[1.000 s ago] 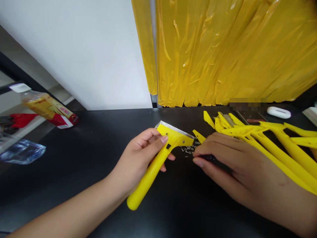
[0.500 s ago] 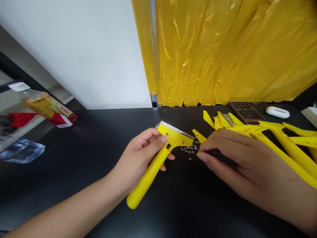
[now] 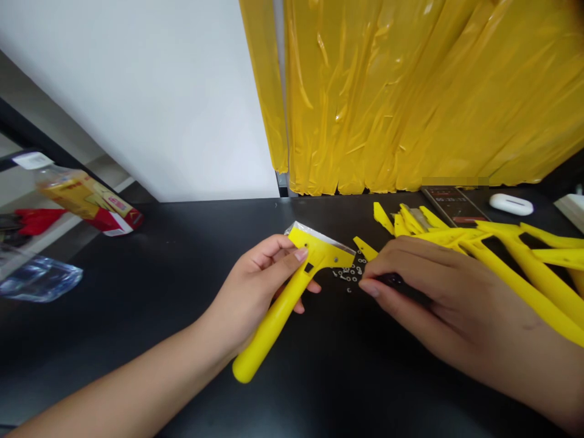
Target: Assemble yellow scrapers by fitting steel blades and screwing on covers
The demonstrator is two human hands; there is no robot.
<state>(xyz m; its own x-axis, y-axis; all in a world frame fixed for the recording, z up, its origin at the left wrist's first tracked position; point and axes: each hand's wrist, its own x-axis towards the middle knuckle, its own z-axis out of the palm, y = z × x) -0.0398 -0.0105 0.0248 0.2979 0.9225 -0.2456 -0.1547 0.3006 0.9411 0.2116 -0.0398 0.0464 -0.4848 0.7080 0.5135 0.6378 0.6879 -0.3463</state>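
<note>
Left hand (image 3: 264, 274) clamped on a yellow scraper (image 3: 276, 325): thumb pressed on the head, fingers wrapped behind it. Scraper sits mid-scene above the black table (image 3: 150, 292), tilted, metal edge (image 3: 325, 237) to the far side, handle butt pointing near-left. Screw head (image 3: 336, 260) visible on the right of the scraper head, dark hole toward its left, squarish cutout below. Right hand (image 3: 424, 292) is just right of the scraper, not touching it; thumb and forefinger pinched together, hand closed on a dark object (image 3: 395, 279). Most of that is hidden, can't tell what it is. Nuts and screws (image 3: 350, 272) scattered on the table between scraper head and right hand, one small bit nearer than the rest. Small yellow piece (image 3: 365, 249) just beyond the right fingers; can't tell if they touch. Heap of yellow scraper handles (image 3: 533, 292) on the right, partly behind the right hand. Far right: phone (image 3: 454, 207) with blurry digits, white case (image 3: 511, 205) just beside it. Far left: bottle (image 3: 93, 198) on its side, white cap, red-and-yellow label. Clear container (image 3: 43, 277) nearer, at the left edge. Yellow sheeting (image 3: 410, 91) and white panel (image 3: 150, 103) stand along the far side.
</note>
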